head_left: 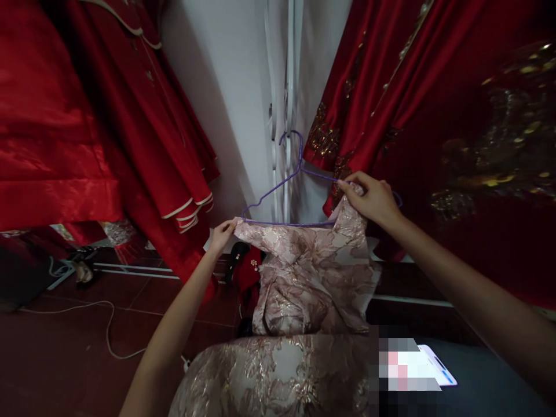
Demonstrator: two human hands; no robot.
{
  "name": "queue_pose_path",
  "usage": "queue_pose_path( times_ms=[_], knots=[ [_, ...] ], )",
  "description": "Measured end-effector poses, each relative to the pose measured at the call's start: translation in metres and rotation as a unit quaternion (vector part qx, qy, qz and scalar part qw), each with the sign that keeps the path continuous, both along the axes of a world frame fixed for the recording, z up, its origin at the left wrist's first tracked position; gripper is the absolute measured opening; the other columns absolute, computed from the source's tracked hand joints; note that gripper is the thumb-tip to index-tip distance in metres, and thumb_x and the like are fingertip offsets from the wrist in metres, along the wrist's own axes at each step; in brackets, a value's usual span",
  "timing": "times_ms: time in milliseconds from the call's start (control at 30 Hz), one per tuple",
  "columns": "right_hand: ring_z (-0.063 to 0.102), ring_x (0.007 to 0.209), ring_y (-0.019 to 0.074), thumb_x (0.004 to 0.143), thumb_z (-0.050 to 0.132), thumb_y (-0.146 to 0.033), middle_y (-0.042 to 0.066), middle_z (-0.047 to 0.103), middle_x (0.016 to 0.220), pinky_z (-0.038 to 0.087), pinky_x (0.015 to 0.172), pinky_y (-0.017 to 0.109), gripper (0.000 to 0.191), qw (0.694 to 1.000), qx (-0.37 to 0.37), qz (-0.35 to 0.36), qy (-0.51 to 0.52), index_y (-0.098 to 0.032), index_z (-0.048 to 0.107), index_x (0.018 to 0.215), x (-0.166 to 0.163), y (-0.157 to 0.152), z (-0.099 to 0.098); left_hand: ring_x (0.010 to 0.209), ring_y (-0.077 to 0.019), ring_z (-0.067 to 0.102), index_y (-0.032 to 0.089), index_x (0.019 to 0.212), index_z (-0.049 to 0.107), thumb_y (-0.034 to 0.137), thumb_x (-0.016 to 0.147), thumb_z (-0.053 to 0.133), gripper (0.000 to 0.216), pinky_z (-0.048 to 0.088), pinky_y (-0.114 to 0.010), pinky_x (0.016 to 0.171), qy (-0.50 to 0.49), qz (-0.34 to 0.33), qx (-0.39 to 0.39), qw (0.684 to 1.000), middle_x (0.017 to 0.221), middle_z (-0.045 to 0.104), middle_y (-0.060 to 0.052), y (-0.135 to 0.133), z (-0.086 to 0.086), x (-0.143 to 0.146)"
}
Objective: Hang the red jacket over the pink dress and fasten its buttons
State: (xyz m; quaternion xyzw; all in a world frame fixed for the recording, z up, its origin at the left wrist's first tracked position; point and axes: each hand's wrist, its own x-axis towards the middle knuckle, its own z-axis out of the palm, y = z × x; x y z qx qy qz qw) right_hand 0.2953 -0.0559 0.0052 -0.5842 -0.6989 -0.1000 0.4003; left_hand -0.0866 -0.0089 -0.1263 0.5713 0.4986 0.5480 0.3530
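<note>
A pink and gold brocade dress hangs down in front of me, its lower part spread toward the bottom of the view. A purple hanger sits at its neckline, with the hook pointing up. My left hand pinches the dress at its left shoulder, close to the hanger's left end. With thumb and fingers closed, my right hand grips the right shoulder of the dress against the hanger's right arm. The hanger's far right tip shows beyond my right hand.
Red garments hang at the left, and red gowns with gold sequins hang at the right. Behind the hanger stands a pale wall with white metal posts. A lit phone lies at lower right. A cable crosses the tiled floor.
</note>
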Motion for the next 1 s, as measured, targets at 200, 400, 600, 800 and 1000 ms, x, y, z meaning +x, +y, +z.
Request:
queue_pose_path(
  times_ms=[200,400,600,800,1000],
  knots=[
    [0.061,0.07,0.0171,0.082,0.048,-0.051,0.001,0.067,0.079,0.038,0.073,0.026,0.031,0.999,0.032,-0.001,0.011,-0.023,0.061,0.084,0.003,0.008,-0.005,0.076,-0.0128,0.056,0.015,0.085,0.068,0.048,0.065,0.065,0.039,0.043,-0.022,0.07,-0.052,-0.013,-0.021,0.998,0.086,0.067,-0.004,0.006,0.003,0.001],
    [0.059,0.065,0.0166,0.082,0.048,-0.052,0.001,0.065,0.072,0.038,0.073,0.027,0.032,1.0,0.027,-0.008,0.002,-0.022,0.061,0.084,0.002,0.004,-0.002,0.074,-0.0125,0.056,0.015,0.086,0.068,0.047,0.066,0.065,0.038,0.042,-0.021,0.068,-0.041,0.002,-0.044,0.998,0.082,0.067,-0.004,-0.004,0.001,-0.002],
    [0.059,0.067,0.0169,0.082,0.048,-0.051,0.003,0.066,0.074,0.038,0.074,0.028,0.032,1.0,0.02,-0.002,0.003,-0.022,0.061,0.085,0.004,0.004,-0.002,0.082,-0.0142,0.059,0.016,0.091,0.068,0.046,0.07,0.062,0.037,0.045,-0.024,0.076,-0.027,-0.002,-0.017,0.999,0.093,0.068,-0.005,-0.002,0.002,-0.002],
    [0.06,0.069,0.018,0.082,0.047,-0.051,0.002,0.066,0.078,0.039,0.073,0.029,0.032,0.999,0.024,0.031,0.025,-0.022,0.06,0.085,0.002,0.006,-0.006,0.097,-0.0185,0.059,0.016,0.095,0.069,0.041,0.074,0.059,0.034,0.043,-0.031,0.089,0.045,-0.021,0.061,0.997,0.104,0.067,-0.007,0.02,0.04,0.021],
    [0.06,0.065,0.0181,0.083,0.043,-0.053,0.002,0.066,0.074,0.04,0.064,0.027,0.036,0.997,-0.007,0.053,0.049,-0.022,0.061,0.084,0.001,0.008,-0.011,0.095,-0.0176,0.058,0.017,0.089,0.07,0.043,0.074,0.059,0.032,0.042,-0.027,0.087,0.138,-0.1,0.111,0.979,0.097,0.068,-0.005,0.025,0.081,0.045]
  ],
)
